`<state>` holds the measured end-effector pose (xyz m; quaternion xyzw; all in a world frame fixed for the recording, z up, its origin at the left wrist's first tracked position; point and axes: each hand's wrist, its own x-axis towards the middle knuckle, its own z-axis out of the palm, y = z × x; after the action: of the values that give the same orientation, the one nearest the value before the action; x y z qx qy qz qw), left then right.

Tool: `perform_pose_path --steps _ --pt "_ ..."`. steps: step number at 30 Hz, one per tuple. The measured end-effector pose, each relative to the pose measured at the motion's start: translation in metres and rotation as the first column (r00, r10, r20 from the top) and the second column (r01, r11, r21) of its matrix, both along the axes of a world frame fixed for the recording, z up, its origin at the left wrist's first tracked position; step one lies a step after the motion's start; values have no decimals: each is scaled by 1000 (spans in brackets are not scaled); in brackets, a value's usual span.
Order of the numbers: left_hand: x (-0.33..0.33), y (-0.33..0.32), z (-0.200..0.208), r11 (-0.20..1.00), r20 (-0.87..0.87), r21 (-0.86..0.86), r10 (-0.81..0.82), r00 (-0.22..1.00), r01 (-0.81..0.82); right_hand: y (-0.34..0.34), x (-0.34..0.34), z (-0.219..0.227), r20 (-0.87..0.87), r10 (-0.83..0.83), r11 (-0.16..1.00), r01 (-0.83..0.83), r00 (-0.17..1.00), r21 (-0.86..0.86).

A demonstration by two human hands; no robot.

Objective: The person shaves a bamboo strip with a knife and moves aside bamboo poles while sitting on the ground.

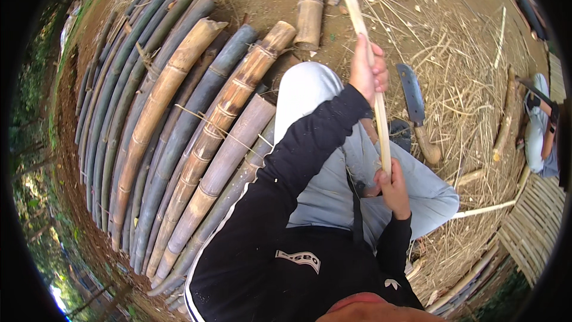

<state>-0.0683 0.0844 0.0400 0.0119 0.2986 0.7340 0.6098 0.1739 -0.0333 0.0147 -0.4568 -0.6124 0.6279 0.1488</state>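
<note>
Cream bamboo strip [382, 125]: slanting over your lap now, running from your right hand up past your left and out through the upper edge of view.
Left hand [367, 70]: up front, your fingers are wrapped firmly round the strip, partway along.
Right hand [395, 192]: nearer you, fingers and thumb clasp its near end, above your pale-blue jeans [307, 92].
Broad blade [411, 95]: dark metal, wooden handle [428, 148], lying on the shavings [462, 113] to the strip's right.
Bamboo poles [179, 137]: massed side by side on your left, brown, grey and greenish, thin pale strips across some.
Cut section [310, 15]: thick bamboo on bare soil ahead of your left knee.
Black top [250, 250]: yours carries a white patch [298, 259] with dark lettering, and a small white emblem [391, 284].
Right edge: another person's jeans [535, 137], with a slatted bamboo panel [533, 232] nearer you.
</note>
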Motion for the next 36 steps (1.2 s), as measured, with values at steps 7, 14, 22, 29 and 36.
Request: perform_pose_path --steps 7,14,22,29,36 --pt "-29 0 -18 993 61 120 0 998 -7 31 45 11 -20 -167 972 161 986 -172" --pt "-43 5 -32 936 132 326 -182 975 130 24 60 22 24 14 981 -9 1000 -196" --pt "-49 3 -36 903 119 394 -237 964 174 23 53 31 -29 -30 976 23 999 -217" --pt "-48 5 -37 894 123 412 -245 962 176 24 53 33 -4 71 979 -71 997 -191" --pt "-52 5 -31 871 101 441 -287 953 215 26 52 33 146 -56 997 47 988 65"
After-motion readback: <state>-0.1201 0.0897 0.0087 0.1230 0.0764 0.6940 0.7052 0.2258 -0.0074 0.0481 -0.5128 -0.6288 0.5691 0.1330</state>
